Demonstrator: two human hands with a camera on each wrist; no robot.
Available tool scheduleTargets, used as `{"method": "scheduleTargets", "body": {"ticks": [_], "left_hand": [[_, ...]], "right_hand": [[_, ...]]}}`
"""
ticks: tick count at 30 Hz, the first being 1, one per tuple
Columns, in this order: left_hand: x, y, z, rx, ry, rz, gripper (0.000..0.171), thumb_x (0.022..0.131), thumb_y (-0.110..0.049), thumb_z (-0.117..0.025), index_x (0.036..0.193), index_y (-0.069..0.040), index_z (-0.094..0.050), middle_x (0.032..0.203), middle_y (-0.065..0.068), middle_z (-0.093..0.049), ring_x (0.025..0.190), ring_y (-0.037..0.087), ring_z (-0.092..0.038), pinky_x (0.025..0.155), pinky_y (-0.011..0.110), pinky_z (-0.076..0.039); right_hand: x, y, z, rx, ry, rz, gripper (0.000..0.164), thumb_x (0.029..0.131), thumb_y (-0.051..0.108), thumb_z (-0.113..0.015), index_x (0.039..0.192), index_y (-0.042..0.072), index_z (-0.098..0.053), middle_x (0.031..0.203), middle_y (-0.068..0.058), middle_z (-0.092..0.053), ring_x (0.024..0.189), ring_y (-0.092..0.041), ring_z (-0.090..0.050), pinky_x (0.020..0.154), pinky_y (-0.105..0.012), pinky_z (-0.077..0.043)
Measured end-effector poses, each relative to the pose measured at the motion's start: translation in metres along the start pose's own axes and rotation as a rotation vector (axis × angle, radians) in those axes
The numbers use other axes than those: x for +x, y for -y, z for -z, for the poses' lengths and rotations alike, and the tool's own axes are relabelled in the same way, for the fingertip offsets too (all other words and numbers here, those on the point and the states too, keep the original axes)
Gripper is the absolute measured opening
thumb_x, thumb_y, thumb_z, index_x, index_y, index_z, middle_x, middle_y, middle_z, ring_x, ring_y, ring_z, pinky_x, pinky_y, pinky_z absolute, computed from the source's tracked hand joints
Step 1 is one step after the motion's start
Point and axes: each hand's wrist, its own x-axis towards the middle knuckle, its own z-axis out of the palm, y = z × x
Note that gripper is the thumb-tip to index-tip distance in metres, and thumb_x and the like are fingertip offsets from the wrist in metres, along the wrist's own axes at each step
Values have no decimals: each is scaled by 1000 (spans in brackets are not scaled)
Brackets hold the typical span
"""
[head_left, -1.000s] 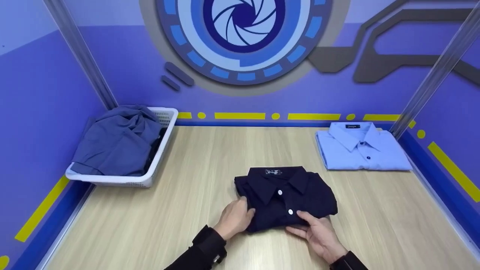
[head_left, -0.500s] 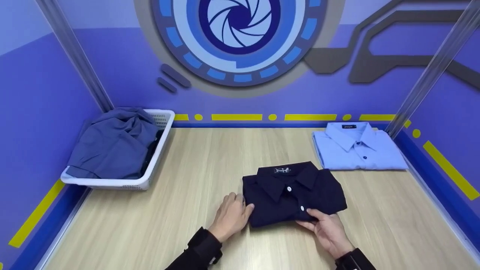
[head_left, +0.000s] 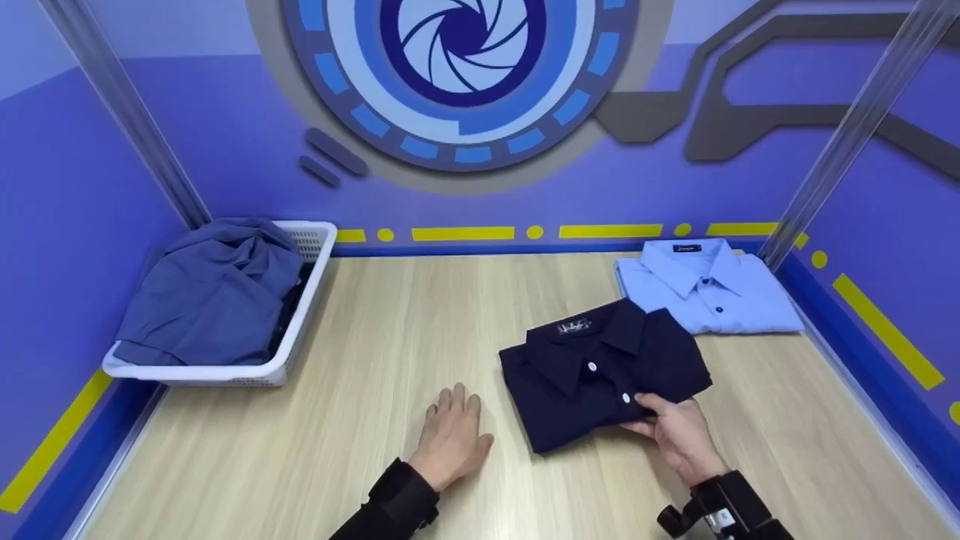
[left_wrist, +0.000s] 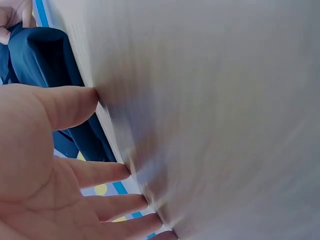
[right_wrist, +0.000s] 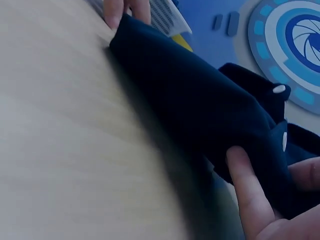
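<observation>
A folded navy shirt point(head_left: 562, 390) with white buttons is tilted in the head view, its collar away from me. My right hand point(head_left: 679, 439) pinches its near edge, thumb on top beside a button and fingers beneath. In the right wrist view the shirt point(right_wrist: 185, 95) stands partly off the table, with a shadow under it. My left hand point(head_left: 450, 442) is apart from the shirt, to its left. In the left wrist view its spread fingers point(left_wrist: 107, 172) touch or nearly touch the tabletop.
A folded light blue shirt point(head_left: 705, 292) lies at the back right of the wooden table point(head_left: 420, 315), just behind the navy one. At the back left stands a white basket point(head_left: 304, 337) heaped with grey-blue cloth point(head_left: 217, 300). Patterned walls enclose the back and sides.
The navy shirt has moved right and away from me in my right hand, turning counterclockwise. My left hand has let go of its left side and now lies apart with fingers straightened.
</observation>
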Motion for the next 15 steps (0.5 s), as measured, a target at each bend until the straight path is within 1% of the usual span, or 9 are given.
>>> {"method": "scheduleTargets", "body": {"ticks": [5,8,12,15], "left_hand": [[0,-2,2,-6,45,24,62,90,-30,-63,135,8,-47,144,32,-36,133,49,-34,105,60,-33],[-1,-3,2,-5,56,26,62,91,-30,-62,136,9,-46,145,32,-36,134,49,-34,106,60,-32],[0,-3,2,11,58,14,62,92,-31,-61,137,9,-45,145,33,-35,134,49,-34,106,60,-33],[0,-2,2,19,68,15,63,92,-32,-60,137,9,-45,146,33,-35,134,49,-33,106,60,-32]], "right_hand": [[17,16,7,-16,32,38,31,89,-8,-56,116,2,-47,90,-2,-66,79,-21,-70,75,-46,-57],[28,27,9,6,55,64,25,89,-9,-56,109,5,-53,89,-1,-66,78,-18,-69,72,-44,-58],[43,43,11,99,112,105,23,90,-10,-54,100,8,-63,89,-2,-67,80,-18,-68,70,-42,-58],[56,56,12,186,161,117,25,91,-11,-54,101,9,-65,91,-4,-69,81,-20,-69,69,-41,-58]]}}
